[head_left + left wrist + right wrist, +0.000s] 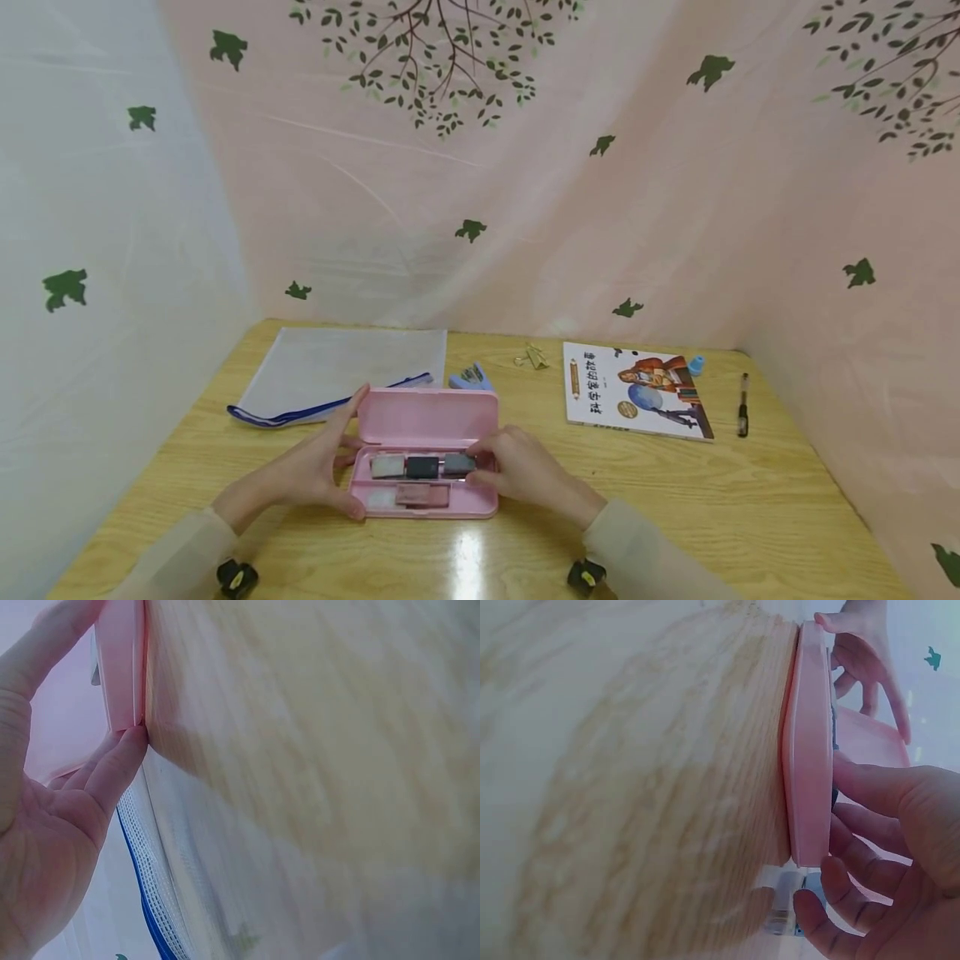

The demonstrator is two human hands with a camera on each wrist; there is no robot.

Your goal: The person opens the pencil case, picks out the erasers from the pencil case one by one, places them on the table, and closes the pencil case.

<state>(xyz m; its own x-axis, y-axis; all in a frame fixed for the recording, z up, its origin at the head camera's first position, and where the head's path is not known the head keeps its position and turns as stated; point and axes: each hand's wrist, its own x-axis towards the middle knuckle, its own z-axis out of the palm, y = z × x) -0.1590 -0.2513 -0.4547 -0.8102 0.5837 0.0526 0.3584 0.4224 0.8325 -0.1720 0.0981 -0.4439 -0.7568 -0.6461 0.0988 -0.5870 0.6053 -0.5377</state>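
Observation:
A pink pencil case (429,417) lies with its lid raised on the table. My left hand (318,467) spans its left end, thumb at the front corner and fingers along the back and lid edge. In the upper compartment sit a white block (387,466), a black block (422,467) and a grey block (457,464). The lower compartment holds pinkish blocks (422,496) and a whitish piece (381,498). My right hand (525,471) reaches over the right end, thumb and forefinger pinching the grey block. In the right wrist view, the fingertips are partly hidden behind the case wall.
Behind the case lie a mesh zip pouch (352,367) with a blue edge, a blue stapler-like object (471,377) and gold binder clips (536,357). Further right are a book (611,392), a small blue piece (697,365) and a black pen (742,408).

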